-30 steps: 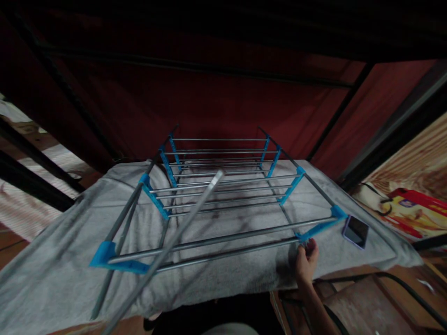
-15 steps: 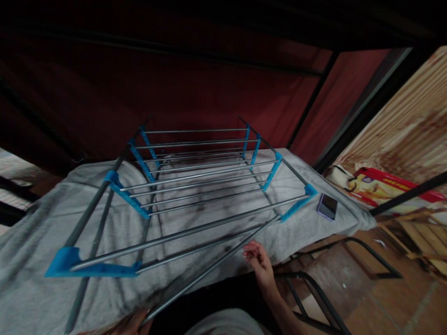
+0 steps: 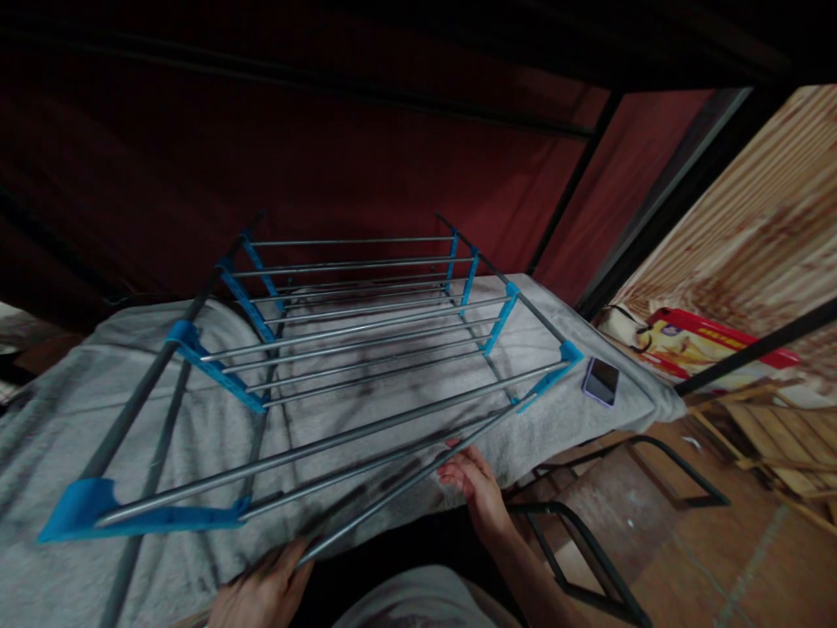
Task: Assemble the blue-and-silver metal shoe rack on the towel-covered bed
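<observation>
Hidden or unclear: near-left end of the loose rod (image 3: 379, 508) covered by the left hand (image 3: 265, 589), which is clamped on it; that hand is cut off by the bottom edge. Right hand (image 3: 480, 493): fingers part-curled at the rod's middle; cannot tell whether they close on it. Rod's far tip overlaps the near-right blue bracket (image 3: 553, 375); seated or merely in front, cannot tell. Rack's (image 3: 335, 443) far ends dim against the dark red panel (image 3: 366, 174); one left leg runs out of view at bottom.

Orientation: rod lies along the rack's near side, long axis slanting from near left to far right, far tip higher in view. Rack's crossbars run left to right, side rails near to far.

Edges and room: rod spans the near edge of the grey blanket (image 3: 58, 419). Gap between rod and rack's lower near tube narrows rightward. Bare blanket shows between near tubes and next crossbars, and left of the rack. Phone (image 3: 602, 382) just right of the near-right bracket; dark metal frame (image 3: 592, 542) right of the right forearm.
</observation>
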Action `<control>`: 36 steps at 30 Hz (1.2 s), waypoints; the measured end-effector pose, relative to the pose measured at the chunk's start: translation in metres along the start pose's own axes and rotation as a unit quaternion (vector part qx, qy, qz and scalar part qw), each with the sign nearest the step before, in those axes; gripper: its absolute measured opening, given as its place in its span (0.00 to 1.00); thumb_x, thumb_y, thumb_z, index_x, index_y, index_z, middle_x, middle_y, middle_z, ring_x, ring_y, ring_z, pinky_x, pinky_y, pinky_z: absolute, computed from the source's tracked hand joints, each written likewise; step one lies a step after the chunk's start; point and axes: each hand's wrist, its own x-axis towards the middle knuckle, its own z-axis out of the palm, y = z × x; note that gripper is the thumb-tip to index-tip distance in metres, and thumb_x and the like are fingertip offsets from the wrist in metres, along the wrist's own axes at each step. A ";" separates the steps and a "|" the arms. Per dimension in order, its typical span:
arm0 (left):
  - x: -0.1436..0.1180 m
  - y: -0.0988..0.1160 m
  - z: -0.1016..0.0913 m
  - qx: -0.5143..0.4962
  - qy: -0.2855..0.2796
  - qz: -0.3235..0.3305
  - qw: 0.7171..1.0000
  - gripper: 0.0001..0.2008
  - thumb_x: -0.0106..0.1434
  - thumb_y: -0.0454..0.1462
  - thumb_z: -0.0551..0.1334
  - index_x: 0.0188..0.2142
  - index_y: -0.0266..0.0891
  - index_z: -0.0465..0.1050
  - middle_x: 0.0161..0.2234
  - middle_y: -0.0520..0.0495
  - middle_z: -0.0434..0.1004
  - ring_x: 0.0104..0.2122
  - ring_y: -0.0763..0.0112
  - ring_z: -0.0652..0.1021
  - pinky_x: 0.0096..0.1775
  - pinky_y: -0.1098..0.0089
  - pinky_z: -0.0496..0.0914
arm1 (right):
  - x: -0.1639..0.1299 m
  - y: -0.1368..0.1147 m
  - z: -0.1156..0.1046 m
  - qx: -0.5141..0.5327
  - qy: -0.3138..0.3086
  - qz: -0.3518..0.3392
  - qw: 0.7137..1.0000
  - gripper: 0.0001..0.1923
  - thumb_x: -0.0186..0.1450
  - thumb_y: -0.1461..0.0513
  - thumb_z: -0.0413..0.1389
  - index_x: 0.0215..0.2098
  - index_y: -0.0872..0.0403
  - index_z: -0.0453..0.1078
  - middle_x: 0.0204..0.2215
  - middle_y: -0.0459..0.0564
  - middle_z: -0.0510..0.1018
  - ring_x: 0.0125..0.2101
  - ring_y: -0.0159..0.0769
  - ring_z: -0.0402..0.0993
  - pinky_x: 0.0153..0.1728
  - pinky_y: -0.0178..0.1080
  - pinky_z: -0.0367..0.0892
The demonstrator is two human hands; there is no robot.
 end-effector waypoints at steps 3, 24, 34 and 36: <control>0.006 0.007 -0.003 -0.006 0.007 -0.003 1.000 0.20 0.63 0.40 0.50 0.43 0.44 0.80 0.38 0.46 0.85 0.34 0.60 0.84 0.35 0.66 0.77 | 0.004 -0.010 0.004 0.013 0.009 -0.002 1.000 0.17 0.58 0.50 0.64 0.40 0.50 0.76 0.30 0.46 0.78 0.31 0.37 0.74 0.36 0.40 0.69; 0.030 0.009 -0.013 0.012 0.042 0.054 0.998 0.19 0.67 0.42 0.50 0.45 0.44 0.80 0.41 0.44 0.84 0.39 0.59 0.83 0.40 0.64 0.74 | 0.019 -0.036 0.008 0.018 0.020 -0.018 0.999 0.16 0.57 0.50 0.66 0.37 0.52 0.77 0.27 0.45 0.78 0.30 0.36 0.73 0.35 0.38 0.68; 0.031 0.035 -0.038 0.071 0.155 0.125 0.977 0.13 0.68 0.36 0.54 0.40 0.40 0.78 0.33 0.44 0.83 0.31 0.62 0.82 0.33 0.67 0.72 | -0.016 -0.047 0.028 -0.251 -0.199 0.022 0.947 0.19 0.68 0.47 0.54 0.36 0.53 0.76 0.33 0.49 0.80 0.34 0.35 0.75 0.39 0.38 0.70; 0.029 0.050 -0.044 0.068 0.134 0.112 0.982 0.10 0.67 0.34 0.56 0.39 0.39 0.76 0.32 0.45 0.83 0.33 0.62 0.82 0.34 0.67 0.71 | -0.027 -0.049 0.038 -0.325 -0.261 -0.004 0.909 0.17 0.71 0.50 0.51 0.39 0.51 0.76 0.35 0.49 0.80 0.37 0.34 0.76 0.42 0.37 0.71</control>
